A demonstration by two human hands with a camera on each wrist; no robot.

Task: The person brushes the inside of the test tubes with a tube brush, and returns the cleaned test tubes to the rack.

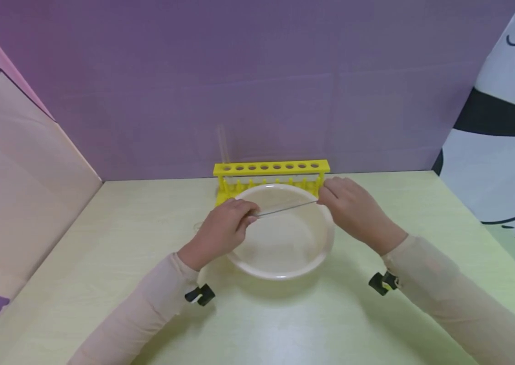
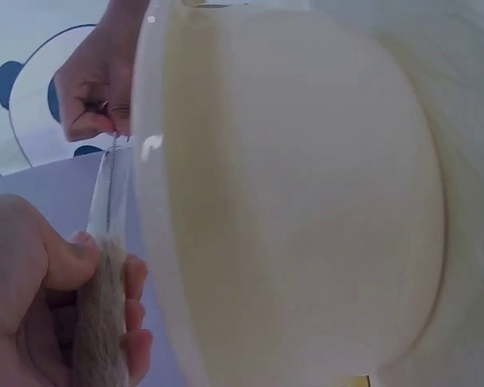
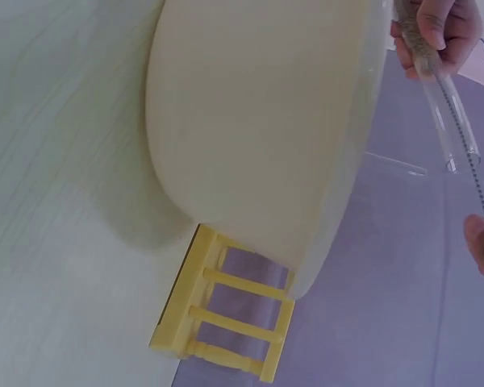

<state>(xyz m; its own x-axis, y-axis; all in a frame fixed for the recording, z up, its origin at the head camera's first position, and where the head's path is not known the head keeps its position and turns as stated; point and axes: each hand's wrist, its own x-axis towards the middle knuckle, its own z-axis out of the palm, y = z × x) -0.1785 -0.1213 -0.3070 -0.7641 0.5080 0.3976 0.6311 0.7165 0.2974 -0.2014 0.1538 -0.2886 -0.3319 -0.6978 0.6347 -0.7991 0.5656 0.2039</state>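
In the left wrist view my left hand (image 2: 32, 274) grips a clear glass test tube (image 2: 99, 205) between thumb and fingers. A test tube brush with pale bristles (image 2: 102, 314) is inside the tube, the bristles deep in the part my fingers surround. Its twisted wire handle (image 1: 286, 208) comes out of the tube's open mouth, and my right hand (image 1: 353, 208) pinches the handle's far end. Tube and brush are held above a white basin (image 1: 280, 276). The right wrist view shows the tube's mouth (image 3: 461, 164) pointing toward the right hand, whose thumb alone shows well there.
Behind the basin stands a yellow test tube rack (image 1: 271, 166), partly hidden by it. One clear test tube (image 1: 223, 144) rises from its left end. A faint clear rim (image 1: 198, 226) shows beside the left hand. A purple backdrop (image 1: 266, 91) closes the table's far side.
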